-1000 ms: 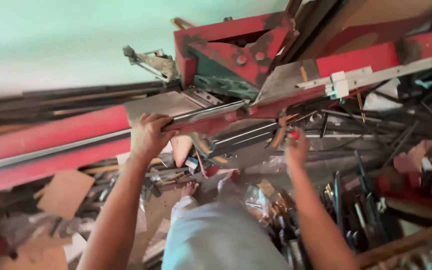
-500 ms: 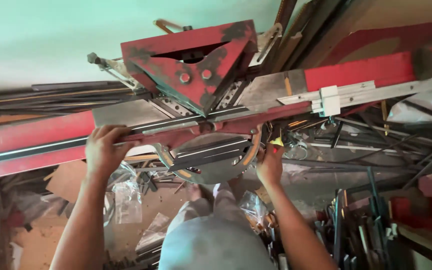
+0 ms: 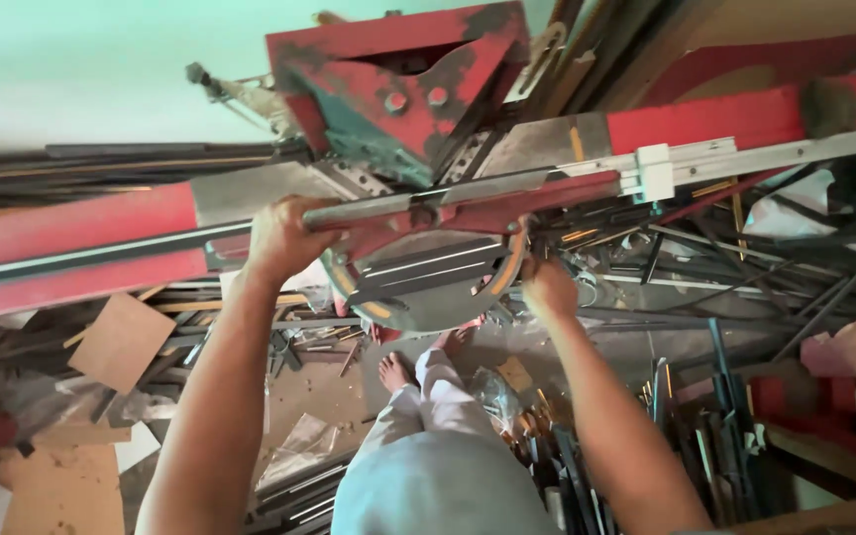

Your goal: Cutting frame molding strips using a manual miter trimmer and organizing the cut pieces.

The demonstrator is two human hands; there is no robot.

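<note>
Head view, lower centre: grey-clad legs, bare feet (image 3: 395,372) on a littered floor (image 3: 319,406). Both forearms extend upward. Left hand (image 3: 284,238), left of centre, fingers curled closed around a long metal bar (image 3: 468,188) lying across the round saw table (image 3: 428,282). Right hand (image 3: 547,289), right of centre, closed on that table's rim. Beyond, upper centre: red saw housing (image 3: 398,79); scrap metal strips (image 3: 745,258) at right.
</note>
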